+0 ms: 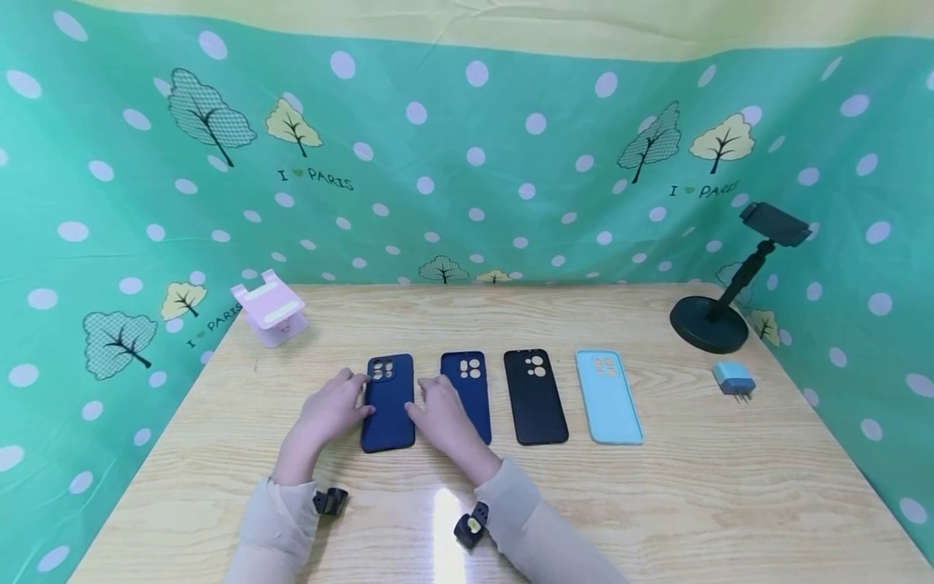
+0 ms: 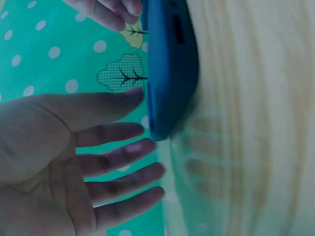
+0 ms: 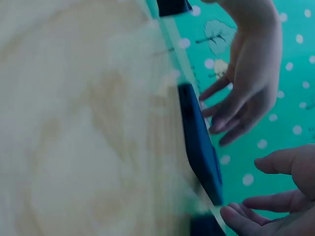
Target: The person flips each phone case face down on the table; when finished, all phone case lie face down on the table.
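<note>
seemingly light and bendy, the dark blue phone case [image 1: 388, 403] lies flat on the tabletop [image 1: 657, 503], leftmost of four; left hand [image 1: 332, 410] and right hand [image 1: 443, 418] flank it, fingers relaxed, touching its long edges, the likeliest hold.

2 navy cases [image 1: 389, 403], 1 black [image 1: 535, 397], 1 light blue [image 1: 609, 397]; polka-dot teal backdrop [image 1: 467, 178].

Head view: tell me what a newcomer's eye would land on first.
A row of four phone cases lies across the wooden table: two dark blue, one black, one light blue. The left hand and right hand flank the leftmost dark blue case, fingers at its edges. Behind hangs a green polka-dot cloth printed with trees.
</note>
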Tool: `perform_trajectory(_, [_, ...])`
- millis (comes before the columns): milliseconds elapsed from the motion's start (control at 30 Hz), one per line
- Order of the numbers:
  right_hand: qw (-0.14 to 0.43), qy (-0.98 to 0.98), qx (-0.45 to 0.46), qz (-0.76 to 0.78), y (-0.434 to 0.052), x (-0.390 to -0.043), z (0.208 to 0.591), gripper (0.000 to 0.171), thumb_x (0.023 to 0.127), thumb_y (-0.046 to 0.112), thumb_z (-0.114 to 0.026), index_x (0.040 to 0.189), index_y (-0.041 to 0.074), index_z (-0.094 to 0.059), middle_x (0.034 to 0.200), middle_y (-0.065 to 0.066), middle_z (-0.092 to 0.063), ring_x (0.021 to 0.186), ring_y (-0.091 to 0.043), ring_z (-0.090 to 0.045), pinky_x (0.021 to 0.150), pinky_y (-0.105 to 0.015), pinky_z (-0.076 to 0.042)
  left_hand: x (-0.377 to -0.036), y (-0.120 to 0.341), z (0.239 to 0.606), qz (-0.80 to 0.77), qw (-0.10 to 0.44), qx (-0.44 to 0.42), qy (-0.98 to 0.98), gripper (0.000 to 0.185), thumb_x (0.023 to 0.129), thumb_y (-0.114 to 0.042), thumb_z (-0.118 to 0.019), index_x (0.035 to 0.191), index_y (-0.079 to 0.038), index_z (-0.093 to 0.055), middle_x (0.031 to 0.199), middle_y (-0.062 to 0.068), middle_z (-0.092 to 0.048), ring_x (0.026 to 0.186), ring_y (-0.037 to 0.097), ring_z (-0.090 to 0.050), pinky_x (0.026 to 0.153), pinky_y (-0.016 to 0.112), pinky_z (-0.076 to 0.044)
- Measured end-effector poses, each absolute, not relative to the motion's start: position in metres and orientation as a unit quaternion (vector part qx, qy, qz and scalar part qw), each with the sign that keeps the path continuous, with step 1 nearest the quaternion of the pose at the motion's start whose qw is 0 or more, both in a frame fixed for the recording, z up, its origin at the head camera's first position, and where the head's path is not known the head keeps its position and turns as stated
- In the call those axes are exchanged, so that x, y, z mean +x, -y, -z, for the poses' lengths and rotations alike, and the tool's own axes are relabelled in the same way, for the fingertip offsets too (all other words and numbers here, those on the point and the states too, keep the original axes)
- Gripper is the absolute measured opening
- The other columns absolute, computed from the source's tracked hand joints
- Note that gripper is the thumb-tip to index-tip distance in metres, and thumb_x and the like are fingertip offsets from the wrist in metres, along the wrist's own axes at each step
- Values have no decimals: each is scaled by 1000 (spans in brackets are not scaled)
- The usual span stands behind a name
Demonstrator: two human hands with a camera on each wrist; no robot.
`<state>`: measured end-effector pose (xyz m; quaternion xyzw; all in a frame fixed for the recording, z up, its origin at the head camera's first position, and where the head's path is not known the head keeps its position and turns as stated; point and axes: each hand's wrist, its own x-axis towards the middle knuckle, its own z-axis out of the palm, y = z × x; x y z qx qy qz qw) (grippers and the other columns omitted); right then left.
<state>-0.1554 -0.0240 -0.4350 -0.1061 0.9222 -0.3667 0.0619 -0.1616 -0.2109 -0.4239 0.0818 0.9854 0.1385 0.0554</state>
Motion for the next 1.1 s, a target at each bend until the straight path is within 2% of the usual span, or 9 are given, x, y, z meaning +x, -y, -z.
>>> perform_trajectory(67, [41,-918,-113,378,15,-160,435,44,92,19,-64,129,-5,-57,103,-11,-58,92,-22,-56,82,-35,-51,-161,210,422,-147,38,82,-985,50,88,-23,-70,129,2,-57,116,22,-58,102,39,-61,76,55,-53])
perform_trajectory(133, [21,-914,-121,387,6,-165,436,42,91,16,-65,127,-5,-58,100,-10,-58,89,-20,-55,80,-33,-51,-161,209,420,-165,22,82,-983,48,89,-22,-69,129,1,-57,116,21,-59,100,36,-60,76,54,-53])
perform_trajectory(333, [-45,-917,-115,378,-18,-177,441,38,90,12,-66,124,-4,-60,106,-14,-64,97,-24,-62,87,-36,-53,-165,197,418,-218,-7,116,-969,42,90,-17,-68,126,4,-58,110,18,-63,95,30,-61,81,47,-52])
perform_trajectory(467, [-83,-924,-84,364,-34,-184,442,35,89,10,-67,121,-3,-62,106,-14,-65,96,-24,-64,85,-37,-54,-172,181,417,-251,-1,132,-959,42,91,-16,-66,127,4,-57,113,18,-62,104,33,-61,88,48,-52])
perform_trajectory(600, [-99,-925,-58,361,-45,-189,442,32,88,8,-68,118,-2,-64,103,-13,-66,94,-23,-65,81,-36,-56,-178,166,416,-284,14,136,-949,42,92,-15,-65,128,6,-56,115,20,-61,105,34,-61,91,48,-51])
perform_trajectory(767, [-85,-930,-42,355,-54,-193,444,32,87,9,-70,116,-3,-65,96,-11,-66,86,-20,-63,76,-34,-55,-186,151,417,-312,33,126,-941,41,91,-10,-64,127,8,-55,111,22,-63,101,33,-62,89,46,-52])
perform_trajectory(1100, [20,-940,-24,341,-61,-197,447,37,88,12,-70,121,-3,-62,87,-6,-63,79,-17,-58,73,-33,-51,-190,130,428,-346,116,90,-927,42,92,-12,-65,128,5,-55,101,13,-68,95,24,-65,82,37,-54])
